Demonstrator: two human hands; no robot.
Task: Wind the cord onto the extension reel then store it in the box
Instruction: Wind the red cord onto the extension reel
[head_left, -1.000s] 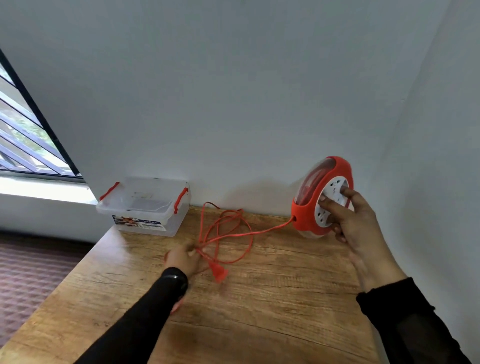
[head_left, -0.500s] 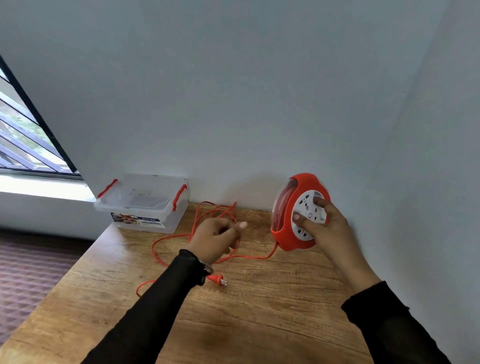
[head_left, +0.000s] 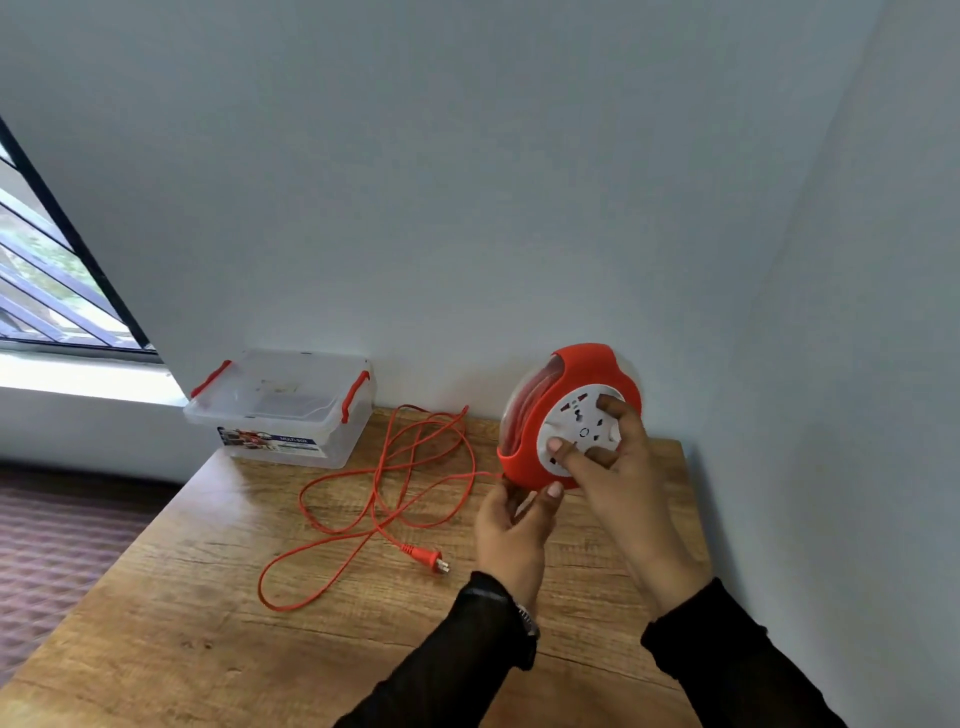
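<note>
I have the reel (head_left: 569, 415) upright near the back right corner of the table (head_left: 208, 623), lifted or tipped just off the wood as far as I can tell. My right hand (head_left: 618, 483) grips its white socket face, fingertips curled into the disc. A second ago my left hand (head_left: 511, 525) was out over the middle of the table among the loose loops; now it has come across and cups the lower rim of the reel, thumb and fingers curled around the red housing where the cord (head_left: 395, 483) leaves it.

That shift tells me the steadying is done and the winding proper can begin: one hand braces the housing, the other turns the face. Some cord already shows wound behind the clear side, but most lies slack in wide loops across the centre of the table, and the plug (head_left: 428, 558) rests on the wood toward the front, well apart from the reel.

The box (head_left: 283, 410) sits at the back left corner with its lid on and red clips at both ends, so storing is a long way off.
</note>
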